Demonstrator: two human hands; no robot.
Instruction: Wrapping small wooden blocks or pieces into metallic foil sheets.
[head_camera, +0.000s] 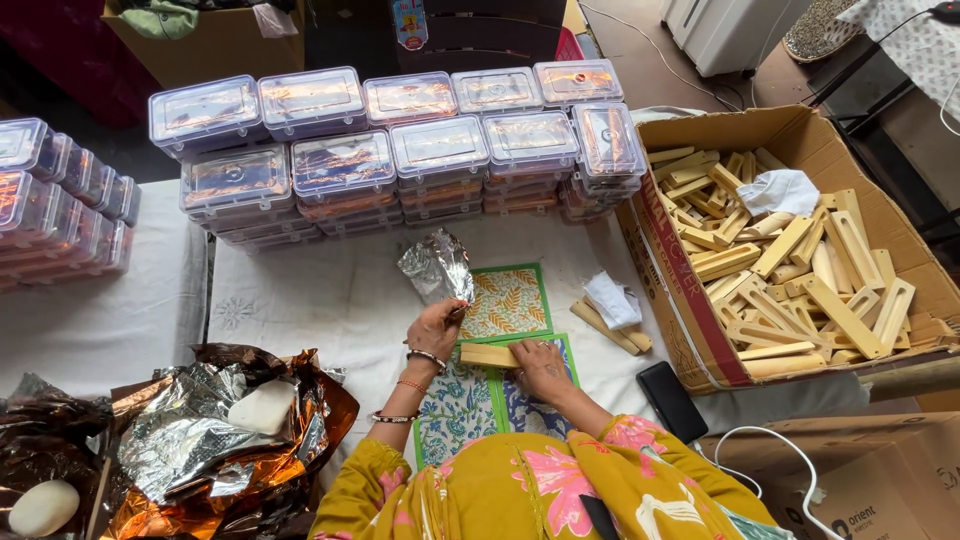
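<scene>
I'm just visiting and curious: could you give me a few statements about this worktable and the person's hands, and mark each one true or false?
1. The left hand pinches a crumpled silver foil sheet. True.
2. The right hand rests on a pale wooden block. True.
3. The open cardboard box on the right is full of white soap bars. False: it holds pale wooden pieces.
4. The clear plastic lidded boxes are stacked in rows at the back of the table. True.
5. The black phone lies on the green-bordered patterned cards. False: it lies apart on the white cloth, beside the cardboard box.
</scene>
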